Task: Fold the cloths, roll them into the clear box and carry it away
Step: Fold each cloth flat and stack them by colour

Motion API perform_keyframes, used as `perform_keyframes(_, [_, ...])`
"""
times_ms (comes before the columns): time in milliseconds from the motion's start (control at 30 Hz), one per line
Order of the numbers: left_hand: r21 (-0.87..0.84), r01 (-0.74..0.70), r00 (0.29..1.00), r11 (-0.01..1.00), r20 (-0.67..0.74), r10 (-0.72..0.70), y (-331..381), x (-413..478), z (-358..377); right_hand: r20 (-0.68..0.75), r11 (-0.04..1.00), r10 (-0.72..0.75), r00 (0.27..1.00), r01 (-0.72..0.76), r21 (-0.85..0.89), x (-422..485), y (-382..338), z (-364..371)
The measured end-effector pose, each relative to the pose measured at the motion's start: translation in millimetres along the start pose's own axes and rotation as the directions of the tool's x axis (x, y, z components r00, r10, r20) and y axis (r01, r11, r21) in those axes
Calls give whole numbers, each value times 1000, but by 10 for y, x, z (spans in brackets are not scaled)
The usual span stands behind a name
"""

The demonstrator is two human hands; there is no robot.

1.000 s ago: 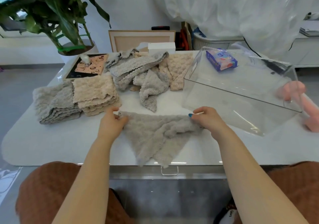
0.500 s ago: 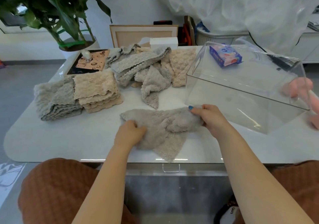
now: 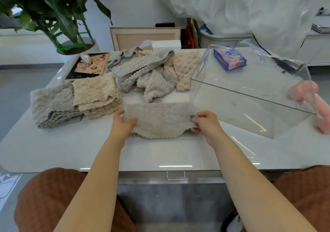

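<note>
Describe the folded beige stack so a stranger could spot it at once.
On the white table, look to the left half, in front of the potted plant. Two folded stacks sit side by side there; the beige stack is the right-hand one. The other stack is grey, and the beige cloths farther back lie loose, unfolded.

A white surface (image 3: 71,146) carries a pink-and-black mat (image 3: 92,67) at its far left, with a small pale object (image 3: 86,59) standing on it. A potted plant (image 3: 53,8) stands behind the mat. A white box (image 3: 166,45) sits at the far edge, with a wooden frame (image 3: 135,37) behind it. A blue pack (image 3: 229,59) lies far right. Clear sheeting (image 3: 250,5) hangs beyond.
</note>
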State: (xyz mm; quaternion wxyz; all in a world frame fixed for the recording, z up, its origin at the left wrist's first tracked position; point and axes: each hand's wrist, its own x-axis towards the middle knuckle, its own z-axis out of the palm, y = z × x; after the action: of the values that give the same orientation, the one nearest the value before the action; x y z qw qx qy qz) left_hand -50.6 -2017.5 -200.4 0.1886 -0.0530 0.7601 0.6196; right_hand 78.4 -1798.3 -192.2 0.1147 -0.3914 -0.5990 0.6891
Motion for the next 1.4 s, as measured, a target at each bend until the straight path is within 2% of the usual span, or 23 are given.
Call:
perform_keyframes(67, [-21,30,999,999,-16,-30,-138,-18,-9,-2,999,36,999,-36,-28,32,87,-17])
perform_keyframes(167, [-22,-4,999,1000,-49,3,-227,3,-64,28,997,34,999,-32,-77,60,120,14])
perform_keyframes(333, [-82,-165,981,983,-119,154,-113,98,-115,-60,987,-160,985,160,-6,104,2,109])
perform_keyframes(400, [-64,-212,972,975,-120,203,-84,117,-110,-69,985,-168,983,164,-55,149,30,118])
perform_keyframes(467, [51,-206,970,977,-122,211,-139,159,-107,-63,972,-127,990,112,-205,195,133,111])
perform_keyframes(533, [248,-167,967,954,-149,208,-236,174,-100,-67,944,-97,993,71,-322,226,247,93])
perform_keyframes(667, [504,-116,928,856,-251,274,-334,139,-58,-83,874,-169,982,111,-474,225,275,82])
perform_keyframes(767, [526,-20,951,850,-253,179,-275,105,-39,-105,809,-152,983,62,-584,242,281,77])
perform_keyframes(867, [484,98,977,869,-214,9,-243,126,-50,-71,793,-29,997,-21,-608,192,243,63])
perform_keyframes(1067, [331,117,993,937,-60,-103,-224,53,-165,-64,808,34,997,-65,-586,53,75,-30])
perform_keyframes(1167, [356,172,985,919,-47,-166,-274,-37,-182,-40,783,57,998,-69,-618,10,64,-90])
perform_keyframes(1200, [417,171,985,892,-88,-148,-300,-70,-163,-32,786,51,998,-60,-616,2,84,-94])
perform_keyframes(1233, [515,135,987,847,-142,-71,-320,-119,-121,-38,781,19,999,-39,-623,-16,107,-86])
perform_keyframes(1267, [638,65,977,768,-196,80,-319,-187,-69,-50,752,-57,997,10,-659,-23,140,-68])
perform_keyframes(1300, [745,-45,938,665,-198,285,-311,-256,10,-62,685,-175,983,76,-724,-38,168,-45])
perform_keyframes(1333, [815,-175,869,553,-136,475,-316,-298,94,-43,589,-316,948,161,-792,-55,190,0])
perform_keyframes(1367, [839,-302,796,452,-40,604,-314,-326,201,15,500,-448,894,264,-825,-66,224,43])
perform_keyframes(1400, [834,-400,754,379,65,654,-352,-295,296,106,430,-527,843,373,-822,-80,254,97])
